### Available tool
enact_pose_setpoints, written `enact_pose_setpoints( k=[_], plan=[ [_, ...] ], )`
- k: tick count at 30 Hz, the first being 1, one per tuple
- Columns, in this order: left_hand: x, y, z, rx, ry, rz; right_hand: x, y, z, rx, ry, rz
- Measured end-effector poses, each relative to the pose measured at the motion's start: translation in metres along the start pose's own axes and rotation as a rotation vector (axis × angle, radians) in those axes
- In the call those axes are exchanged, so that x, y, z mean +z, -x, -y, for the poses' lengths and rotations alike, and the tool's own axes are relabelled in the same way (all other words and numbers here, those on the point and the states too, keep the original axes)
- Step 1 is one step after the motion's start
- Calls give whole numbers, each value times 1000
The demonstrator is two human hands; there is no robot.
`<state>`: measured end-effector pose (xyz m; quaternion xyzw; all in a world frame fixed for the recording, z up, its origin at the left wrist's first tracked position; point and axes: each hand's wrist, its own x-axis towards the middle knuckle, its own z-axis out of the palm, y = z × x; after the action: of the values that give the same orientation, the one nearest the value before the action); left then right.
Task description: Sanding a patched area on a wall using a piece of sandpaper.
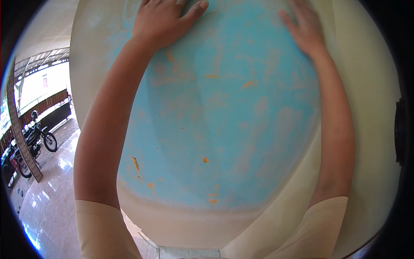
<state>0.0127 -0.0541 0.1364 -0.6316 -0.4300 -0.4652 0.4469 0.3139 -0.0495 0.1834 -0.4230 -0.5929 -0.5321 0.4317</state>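
Before me stands a large pale panel or wall with a broad sky-blue patch, mottled with greyish marks and small orange chipped spots. Near the upper left of the patch, my left hand lies against the surface, palm side down, with its thumb spread and most fingertips cut off by the picture's top edge. My right hand is at the upper right of the patch, slightly blurred, its thumb apart from the fingers. No tool shows in either hand, though both palms are hidden.
A pale wall surface extends at the right. To the left lie a shiny tiled floor, a slanting post and parked motorcycles near a fence. A pale object sits low at the bottom centre.
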Motion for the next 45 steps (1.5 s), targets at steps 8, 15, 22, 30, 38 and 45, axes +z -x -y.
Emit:
enact_pose_setpoints(
  k=[8, 15, 22, 30, 38, 45],
  plan=[
    [4, 3, 8, 11, 37, -22, 8, 18, 96, 66, 44, 22],
    [19, 6, 10, 28, -22, -59, 21, -18, 11, 149, -32, -154],
    [7, 9, 7, -9, 1, -4, 49, 27, 114, -512, -191, -393],
    [2, 13, 4, 8, -7, 21, -5, -1, 7, 221, 8, -2],
    [19, 22, -12, -42, -17, -38, 39, 77, 27, -147, 24, -208],
    [67, 128, -33, 232, 52, -92, 42, 363, 166, 82, -98, 192]
  ],
)
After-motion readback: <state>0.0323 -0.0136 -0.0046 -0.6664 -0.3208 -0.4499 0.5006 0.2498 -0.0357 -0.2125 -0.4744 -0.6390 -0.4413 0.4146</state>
